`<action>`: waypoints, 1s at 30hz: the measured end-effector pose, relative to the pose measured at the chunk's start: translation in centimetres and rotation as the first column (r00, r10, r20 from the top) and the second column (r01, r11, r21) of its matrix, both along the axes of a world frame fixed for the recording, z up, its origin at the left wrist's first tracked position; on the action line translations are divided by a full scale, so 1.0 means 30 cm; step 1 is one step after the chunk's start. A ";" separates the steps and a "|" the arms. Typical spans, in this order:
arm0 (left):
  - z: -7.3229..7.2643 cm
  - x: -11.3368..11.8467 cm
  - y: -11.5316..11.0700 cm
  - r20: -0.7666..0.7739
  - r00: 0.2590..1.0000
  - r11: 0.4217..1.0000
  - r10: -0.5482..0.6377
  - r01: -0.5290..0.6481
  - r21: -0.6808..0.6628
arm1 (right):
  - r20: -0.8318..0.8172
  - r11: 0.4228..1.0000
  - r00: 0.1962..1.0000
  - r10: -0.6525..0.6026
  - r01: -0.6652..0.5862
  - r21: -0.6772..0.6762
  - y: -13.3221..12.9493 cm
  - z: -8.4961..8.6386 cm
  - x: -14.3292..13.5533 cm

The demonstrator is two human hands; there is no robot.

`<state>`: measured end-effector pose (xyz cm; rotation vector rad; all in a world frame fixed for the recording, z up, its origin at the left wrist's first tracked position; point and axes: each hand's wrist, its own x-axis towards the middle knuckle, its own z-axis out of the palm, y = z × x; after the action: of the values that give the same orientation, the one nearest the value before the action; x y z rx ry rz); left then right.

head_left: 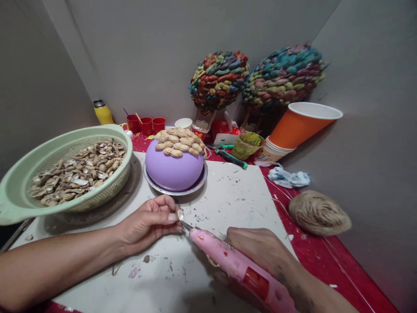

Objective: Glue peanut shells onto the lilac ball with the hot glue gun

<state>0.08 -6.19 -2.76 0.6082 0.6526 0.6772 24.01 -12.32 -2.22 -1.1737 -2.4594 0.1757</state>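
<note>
My left hand (151,224) pinches a small peanut shell (180,214) between thumb and fingers, just in front of the metal plate (198,184). My right hand (257,248) is wrapped round a pink glue gun (224,256), whose metal tip meets the shell or sits right beside it. On the plate rests a purple balloon (174,169), its upper part covered with several peanut shells (179,141). To the left, a green colander (125,165) holds many loose shells (78,174).
Red cups (146,126) and a yellow bottle (103,114) stand at the back left. Two colourful shell-covered balls (220,80) rise behind. At the right are orange cups (301,126), green-handled pliers (231,159), a crumpled cloth (288,177) and twine (319,214). Grey walls close in the table.
</note>
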 end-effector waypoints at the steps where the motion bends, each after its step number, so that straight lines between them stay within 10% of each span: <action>1: 0.000 0.000 0.000 -0.001 1.000 1.000 -0.002 0.002 0.001 | -0.005 1.000 1.000 0.000 0.000 0.003 0.001 0.003 -0.001; 30: -0.004 0.003 -0.009 -0.088 0.995 0.998 -0.042 0.046 0.044 | -0.034 0.994 0.999 -0.018 0.021 0.104 0.009 -0.007 -0.006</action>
<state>0.17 -6.46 -2.89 0.6958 0.7036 0.6286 23.84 -12.05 -2.44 -1.1409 -2.3973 0.0592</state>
